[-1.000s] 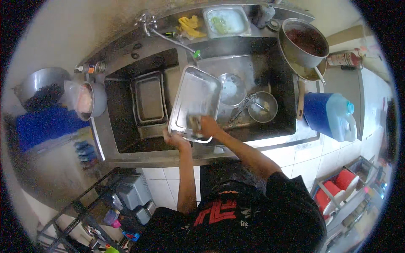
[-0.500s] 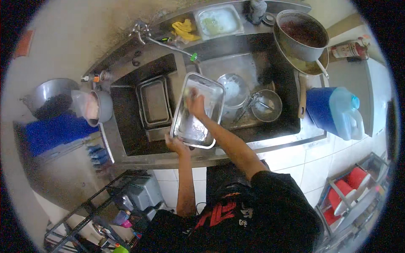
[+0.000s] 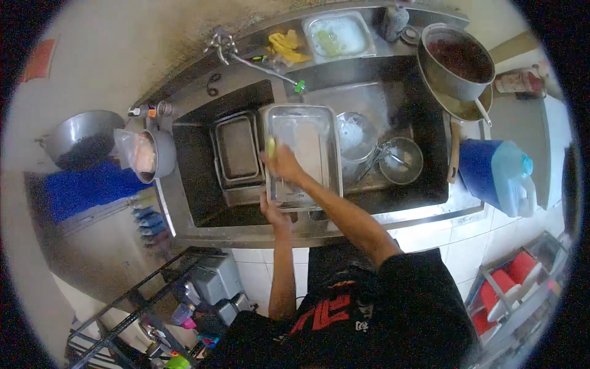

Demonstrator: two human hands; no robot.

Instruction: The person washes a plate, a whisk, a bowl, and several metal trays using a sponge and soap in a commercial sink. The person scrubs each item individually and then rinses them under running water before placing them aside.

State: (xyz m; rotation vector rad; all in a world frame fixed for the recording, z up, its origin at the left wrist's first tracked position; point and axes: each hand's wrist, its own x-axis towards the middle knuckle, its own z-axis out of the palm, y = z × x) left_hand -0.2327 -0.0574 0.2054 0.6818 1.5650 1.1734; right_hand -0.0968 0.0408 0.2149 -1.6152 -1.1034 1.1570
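Note:
A rectangular metal baking pan [image 3: 314,144] is held over the divider between the two sink basins. My left hand [image 3: 274,212] grips its near left corner, fingers wrapped under the rim. Inside the pan, my right hand [image 3: 286,165] presses a yellow-green sponge [image 3: 271,147] against the left wall; the fingers are closed round it. Nested rectangular pans [image 3: 238,147] lie in the left basin. To the right of the held pan, a round metal pot [image 3: 356,132] with whitish suds and a strainer-like round bowl [image 3: 402,163] sit in the right basin.
A faucet [image 3: 258,64] with a green tip reaches over the divider. Behind the sink are a yellow cloth [image 3: 287,46] and a tray of suds [image 3: 339,35]. A large saucepan [image 3: 458,61] and a blue jug [image 3: 495,175] stand right; a smaller pot [image 3: 163,157] stands left.
The pan has turned from a slant to nearly straight. My right hand has moved from the pan's middle to its left wall, where the sponge now shows. The whole view has shifted slightly.

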